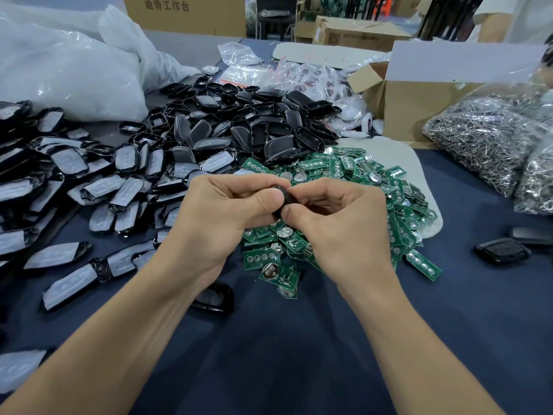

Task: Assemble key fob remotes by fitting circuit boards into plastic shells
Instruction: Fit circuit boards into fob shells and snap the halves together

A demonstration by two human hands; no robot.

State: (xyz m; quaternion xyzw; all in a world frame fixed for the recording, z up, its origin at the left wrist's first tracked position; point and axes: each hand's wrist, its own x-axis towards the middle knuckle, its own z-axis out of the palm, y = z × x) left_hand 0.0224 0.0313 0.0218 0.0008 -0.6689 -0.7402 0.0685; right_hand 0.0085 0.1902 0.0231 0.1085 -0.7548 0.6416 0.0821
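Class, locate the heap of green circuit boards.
Head view, right of centre: the heap of green circuit boards lies on the dark blue table, just in front of the pile of black plastic shells.

**Asker:** What of you is in view?

**Me:** 2 arms and 2 hands, all mine. My left forearm and right forearm are bare along the whole length that shows, from the picture's edge to the wrists.

**Asker:** And the hands themselves?

**Me:** My left hand and right hand are bare as well. The nails are cut short and rounded, and the left thumbnail shows most clearly. Fine creases cross the knuckles, and faint tendon lines run along my left wrist.
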